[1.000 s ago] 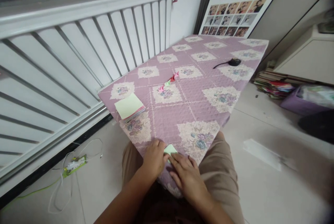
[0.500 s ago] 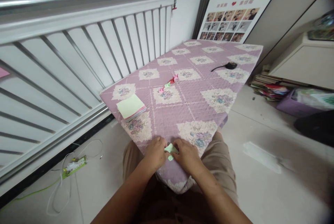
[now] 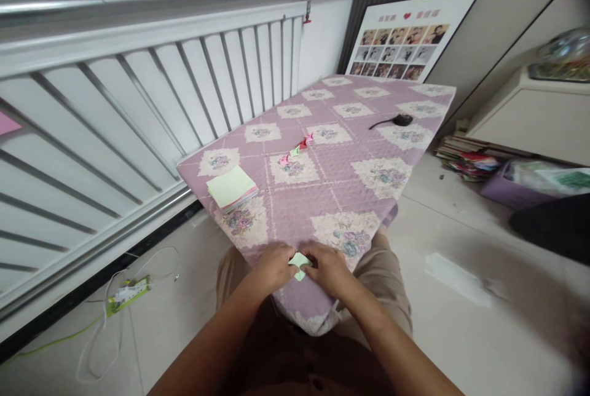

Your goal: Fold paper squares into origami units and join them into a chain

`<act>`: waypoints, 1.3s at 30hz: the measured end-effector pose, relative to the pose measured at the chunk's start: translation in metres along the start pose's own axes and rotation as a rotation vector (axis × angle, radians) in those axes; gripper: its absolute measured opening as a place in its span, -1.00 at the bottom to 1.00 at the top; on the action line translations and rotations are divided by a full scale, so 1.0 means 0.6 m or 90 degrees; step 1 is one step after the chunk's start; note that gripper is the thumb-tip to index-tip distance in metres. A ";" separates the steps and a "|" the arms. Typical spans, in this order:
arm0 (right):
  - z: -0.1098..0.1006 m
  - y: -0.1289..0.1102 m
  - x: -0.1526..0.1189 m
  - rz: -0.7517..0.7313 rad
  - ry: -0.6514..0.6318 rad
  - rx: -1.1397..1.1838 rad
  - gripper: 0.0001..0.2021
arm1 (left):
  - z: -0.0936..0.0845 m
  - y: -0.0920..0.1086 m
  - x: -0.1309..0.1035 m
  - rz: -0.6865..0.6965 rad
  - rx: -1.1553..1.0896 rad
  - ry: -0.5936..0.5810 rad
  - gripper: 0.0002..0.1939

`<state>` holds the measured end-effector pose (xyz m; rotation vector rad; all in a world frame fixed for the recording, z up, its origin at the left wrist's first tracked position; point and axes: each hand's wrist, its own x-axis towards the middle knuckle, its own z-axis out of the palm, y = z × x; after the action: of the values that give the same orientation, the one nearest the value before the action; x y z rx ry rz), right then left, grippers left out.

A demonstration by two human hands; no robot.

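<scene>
A small folded piece of light green paper (image 3: 299, 265) lies between my hands at the near corner of the cloth-covered table (image 3: 336, 196). My left hand (image 3: 275, 265) pinches its left edge, fingers curled. On the right edge, the fingers and thumb of my right hand (image 3: 326, 265) are closed on the same paper. Farther up the cloth is a short diagonal row of small folded paper pieces (image 3: 295, 151), pink, green and red. To the left rests a stack of square paper sheets (image 3: 232, 188) with light green on top.
A black object with a short cord (image 3: 402, 120) lies on the table's far right part. A white radiator (image 3: 184, 82) runs along the left edge. A power strip (image 3: 129, 293) with cables is on the floor at left, and a purple bin (image 3: 504, 190) stands at right.
The view has shifted slightly. Both hands keep hold of the green paper, which now looks a little more compact, its lower point less separate.
</scene>
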<state>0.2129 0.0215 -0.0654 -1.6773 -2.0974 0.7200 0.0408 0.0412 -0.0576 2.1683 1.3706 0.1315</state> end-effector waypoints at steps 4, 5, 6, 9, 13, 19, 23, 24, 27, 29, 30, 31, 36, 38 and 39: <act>-0.008 0.001 -0.001 -0.106 -0.003 0.080 -0.90 | 0.000 0.003 -0.013 -0.019 -0.026 0.027 -0.95; -0.009 0.001 -0.001 -0.131 0.022 0.079 -0.91 | 0.000 0.005 -0.016 -0.012 -0.030 0.047 -0.95; -0.010 0.000 -0.002 -0.157 0.054 0.062 -0.91 | 0.000 0.007 -0.019 0.001 -0.026 0.078 -0.96; -0.007 0.000 -0.004 -0.224 0.156 -0.048 -0.91 | 0.005 0.011 -0.027 0.061 0.054 0.183 -0.90; 0.004 0.007 -0.014 -0.262 0.201 -0.156 -0.87 | 0.029 0.008 -0.035 0.091 0.198 0.211 -0.84; 0.019 0.016 -0.040 -0.254 0.130 -0.192 -0.86 | 0.058 0.005 -0.053 0.077 0.243 0.160 -0.81; 0.027 0.022 -0.047 -0.245 0.097 -0.140 -0.88 | 0.061 0.006 -0.066 0.042 0.201 0.134 -0.82; 0.028 0.024 -0.047 -0.243 0.093 -0.121 -0.88 | 0.061 0.006 -0.070 0.034 0.181 0.135 -0.82; 0.030 0.029 -0.047 -0.236 0.092 -0.063 -0.90 | 0.061 0.004 -0.078 0.012 0.113 0.158 -0.85; 0.029 0.032 -0.046 -0.223 0.095 -0.032 -0.92 | 0.062 0.002 -0.082 -0.018 0.070 0.186 -0.88; 0.028 0.032 -0.046 -0.214 0.097 -0.021 -0.93 | 0.062 0.002 -0.083 -0.038 0.052 0.200 -0.89; 0.027 0.032 -0.046 -0.204 0.101 -0.013 -0.93 | 0.062 0.002 -0.084 -0.059 0.036 0.210 -0.89; 0.024 0.025 -0.048 -0.134 0.116 -0.021 -0.85 | 0.059 0.006 -0.081 -0.120 0.013 0.213 -0.87; 0.026 0.020 -0.048 -0.104 0.126 -0.041 -0.81 | 0.056 0.008 -0.079 -0.131 0.022 0.202 -0.86; 0.027 0.017 -0.048 -0.090 0.134 -0.052 -0.80 | 0.054 0.009 -0.078 -0.136 0.030 0.196 -0.85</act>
<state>0.2183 -0.0075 -0.0833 -1.5524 -2.0937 0.4006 0.0349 -0.0135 -0.0723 2.0851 1.7836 0.3666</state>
